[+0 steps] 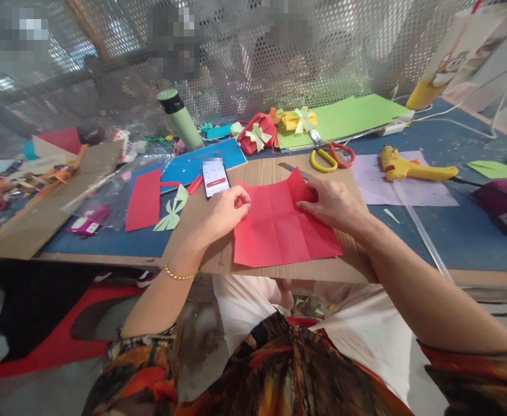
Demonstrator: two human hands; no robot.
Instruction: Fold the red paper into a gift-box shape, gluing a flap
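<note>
A creased sheet of red paper (279,225) lies on a piece of brown cardboard (210,254) in front of me. My left hand (229,211) pinches its upper left edge between thumb and finger. At the upper right, my right hand (329,202) grips the paper, where a corner stands folded up. Behind that corner a thin grey blade or ruler (292,170) shows in part. Just beyond my left hand rests a phone (215,178) with its screen lit. Scissors (329,157) with yellow and orange handles lie beyond my right hand.
A yellow glue gun (418,167) sits on lilac paper (366,185) to the right. Green sheets (344,118), a red paper box with a bow (259,133) and a green bottle (181,121) stand at the back. On the left are a pale green bow (173,209) and red paper strip (144,199).
</note>
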